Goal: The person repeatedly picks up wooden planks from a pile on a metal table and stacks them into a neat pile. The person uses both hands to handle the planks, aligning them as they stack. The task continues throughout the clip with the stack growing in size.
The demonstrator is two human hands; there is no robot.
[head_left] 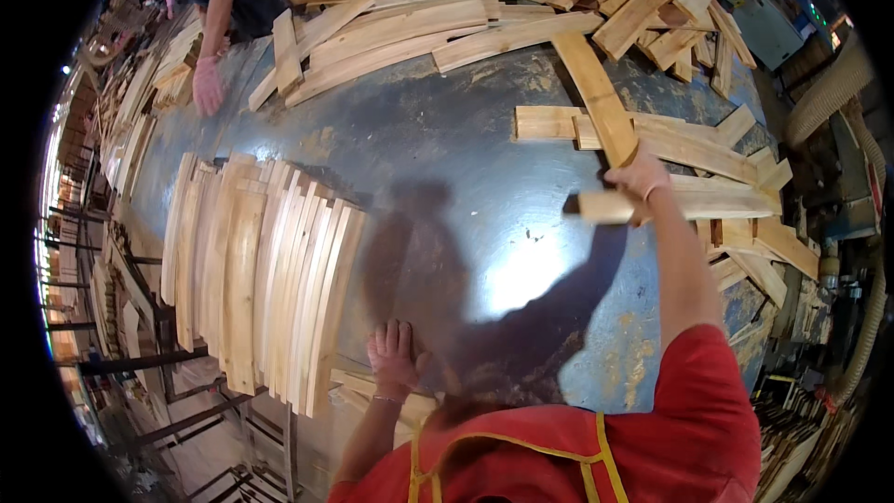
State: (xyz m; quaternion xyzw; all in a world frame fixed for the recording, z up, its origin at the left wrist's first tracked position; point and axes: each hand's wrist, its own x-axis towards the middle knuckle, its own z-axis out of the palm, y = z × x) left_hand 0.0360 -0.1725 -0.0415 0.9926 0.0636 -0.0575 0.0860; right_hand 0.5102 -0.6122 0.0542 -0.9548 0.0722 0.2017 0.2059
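Observation:
My right hand (pixel 641 174), reached out to the right, grips the near end of a wooden board (pixel 596 93) that slants away toward the far pile. Close under that hand, several other boards (pixel 684 144) lie crosswise on the blue-grey metal table (pixel 410 149). My left hand (pixel 395 359) rests palm down at the table's near edge, fingers stretched out and holding nothing. To its left, a row of pale boards (pixel 244 270) stands packed side by side, jutting past the near edge.
Long boards (pixel 400 37) lie at the far side, and a jumbled heap (pixel 652 14) is at the far right. A co-worker's gloved hand (pixel 209 87) is at the far left. Metal framing (pixel 140 363) stands at lower left; a ribbed hose (pixel 833 88) hangs at right.

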